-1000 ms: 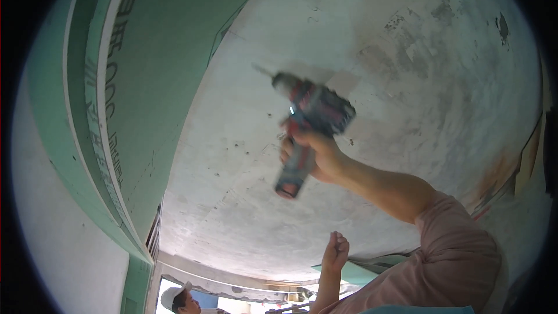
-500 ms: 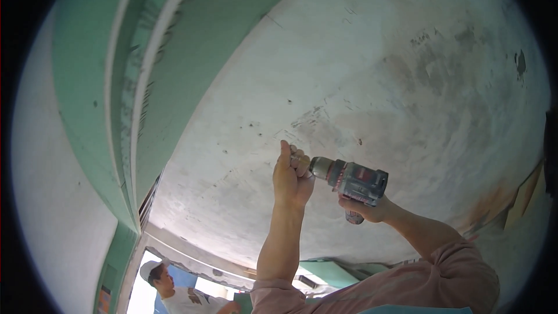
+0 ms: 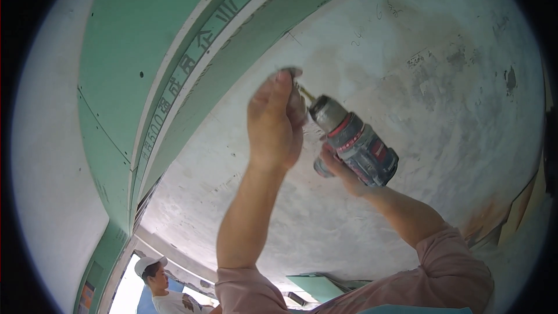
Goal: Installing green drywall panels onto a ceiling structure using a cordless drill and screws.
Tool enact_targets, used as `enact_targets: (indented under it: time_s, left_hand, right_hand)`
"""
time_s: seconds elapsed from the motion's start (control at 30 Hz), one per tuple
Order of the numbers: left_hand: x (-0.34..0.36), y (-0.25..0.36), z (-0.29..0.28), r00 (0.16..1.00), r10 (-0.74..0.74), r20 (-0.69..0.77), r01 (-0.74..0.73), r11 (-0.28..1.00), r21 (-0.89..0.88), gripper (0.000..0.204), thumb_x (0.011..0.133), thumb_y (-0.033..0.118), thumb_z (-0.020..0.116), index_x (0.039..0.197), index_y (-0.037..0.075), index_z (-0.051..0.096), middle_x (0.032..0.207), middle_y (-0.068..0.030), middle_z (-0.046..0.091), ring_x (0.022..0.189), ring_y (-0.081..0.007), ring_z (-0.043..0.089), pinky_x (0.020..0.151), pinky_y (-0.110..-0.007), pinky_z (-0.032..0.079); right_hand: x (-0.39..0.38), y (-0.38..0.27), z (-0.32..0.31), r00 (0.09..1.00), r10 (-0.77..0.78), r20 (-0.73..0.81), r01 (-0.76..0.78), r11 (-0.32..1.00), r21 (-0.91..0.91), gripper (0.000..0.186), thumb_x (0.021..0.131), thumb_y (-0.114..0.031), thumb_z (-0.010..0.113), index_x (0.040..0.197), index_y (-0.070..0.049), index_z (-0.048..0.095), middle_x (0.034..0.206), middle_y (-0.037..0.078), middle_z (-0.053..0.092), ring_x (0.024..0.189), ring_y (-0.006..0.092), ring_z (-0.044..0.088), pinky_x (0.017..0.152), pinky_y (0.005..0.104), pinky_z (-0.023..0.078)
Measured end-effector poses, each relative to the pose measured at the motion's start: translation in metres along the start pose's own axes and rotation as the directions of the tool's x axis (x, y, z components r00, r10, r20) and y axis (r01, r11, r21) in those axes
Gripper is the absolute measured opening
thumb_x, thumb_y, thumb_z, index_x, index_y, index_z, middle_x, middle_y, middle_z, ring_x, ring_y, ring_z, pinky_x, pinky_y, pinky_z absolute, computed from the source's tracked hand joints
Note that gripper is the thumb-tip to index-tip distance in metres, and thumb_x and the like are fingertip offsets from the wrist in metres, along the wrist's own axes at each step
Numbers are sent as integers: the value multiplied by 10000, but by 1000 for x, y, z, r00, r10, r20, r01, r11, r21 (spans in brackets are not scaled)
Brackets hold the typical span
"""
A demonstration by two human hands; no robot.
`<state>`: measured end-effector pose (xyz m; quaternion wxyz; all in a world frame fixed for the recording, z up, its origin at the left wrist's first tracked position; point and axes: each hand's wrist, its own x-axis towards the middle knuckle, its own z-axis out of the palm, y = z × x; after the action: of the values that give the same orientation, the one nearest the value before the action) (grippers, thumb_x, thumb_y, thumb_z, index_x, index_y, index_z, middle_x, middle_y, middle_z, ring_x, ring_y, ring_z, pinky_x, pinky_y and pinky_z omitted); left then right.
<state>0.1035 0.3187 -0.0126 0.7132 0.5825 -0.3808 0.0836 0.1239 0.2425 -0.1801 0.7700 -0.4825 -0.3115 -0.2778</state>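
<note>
A dark grey cordless drill (image 3: 361,146) with red trim is gripped at its handle by my right hand (image 3: 347,175). It is raised in front of me and tilted, its metal chuck (image 3: 328,113) toward the upper left. From the chuck a thin brass-coloured bit (image 3: 307,92) reaches to my left hand (image 3: 272,125). The fingers of that hand are curled together around the bit's tip. Something small and dark shows at the fingertips, too blurred to name.
Green boards (image 3: 133,40) form a stepped, curved edge at the upper left. Behind the drill spreads a stained, pale plaster surface (image 3: 418,104). A person (image 3: 168,291) in a white cap and white shirt stands at the lower left, beside a bright opening (image 3: 125,288).
Both hands and the drill have moved upward, the left hand also leftward. The drill has tilted more steeply, and its bit now shows. The view has shifted, bringing more green board into sight.
</note>
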Motion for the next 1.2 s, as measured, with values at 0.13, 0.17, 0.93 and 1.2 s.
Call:
enact_targets:
  time_s: [0.13,0.17,0.93,1.2]
  left_hand:
    - [15,42,3,967,49,250,-92,983,161,340,980,303,605,1054,-28,603,577,85,300,498,-39,250,472,-219,207]
    - [16,51,3,955,35,295,-100,973,208,349,975,300,612,1067,-36,604,573,89,286,500,-38,240,477,-219,207]
    - [-21,63,-4,470,725,503,-531,-223,817,191,817,97,796,953,8,695,590,49,460,511,-12,333,471,-210,220]
    - [-1,118,-2,376,531,759,-348,-679,647,509,730,158,833,1197,82,643,860,-91,737,593,-158,677,530,-248,497]
  right_hand:
    - [28,-12,10,953,-303,-26,286,922,-260,201,917,-100,656,1102,-55,591,872,13,629,806,106,594,733,300,489]
    - [33,-12,12,916,-399,-39,362,865,-348,199,922,-101,650,1105,-52,589,870,19,631,804,110,598,737,300,490]
    - [53,-16,19,763,-646,27,568,649,-506,98,927,-94,627,1012,-57,595,857,40,625,779,145,597,690,325,475]
    - [54,-5,7,744,-638,199,571,451,-685,159,941,-161,588,1054,-58,630,980,97,650,911,218,627,793,359,493]
